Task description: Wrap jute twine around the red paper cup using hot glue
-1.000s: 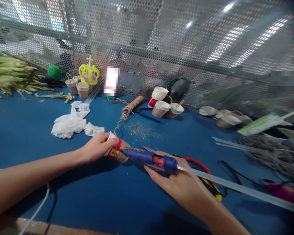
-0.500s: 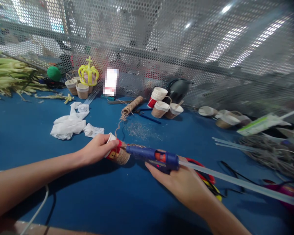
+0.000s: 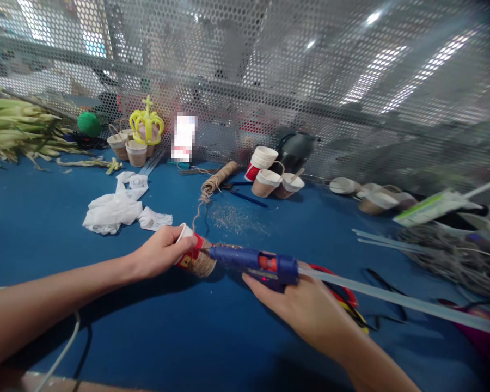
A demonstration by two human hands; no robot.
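My left hand (image 3: 163,251) is closed round the rim end of a red and white paper cup (image 3: 184,260), which lies tilted with its base to the right. Twine is wound round the base half of the cup, and a strand runs up to a roll of twine (image 3: 219,178). In my right hand (image 3: 298,305) is a blue hot glue gun (image 3: 253,262) with a small red light lit. Its nozzle points left and meets the cup at the edge of the wound twine. A long clear glue stick (image 3: 375,296) sticks out of the gun's back.
Crumpled white tissue (image 3: 114,209) lies at left. Behind stand twine-wrapped cups (image 3: 265,184), blue-handled pliers (image 3: 247,197), a yellow crown (image 3: 147,128) and a lit phone (image 3: 183,137) against a perforated metal screen. Scissors (image 3: 349,296) and grey cord (image 3: 441,253) lie at right.
Almost nothing differs. The cup has turned slightly in my left hand, while the glue gun's nozzle stays against it.
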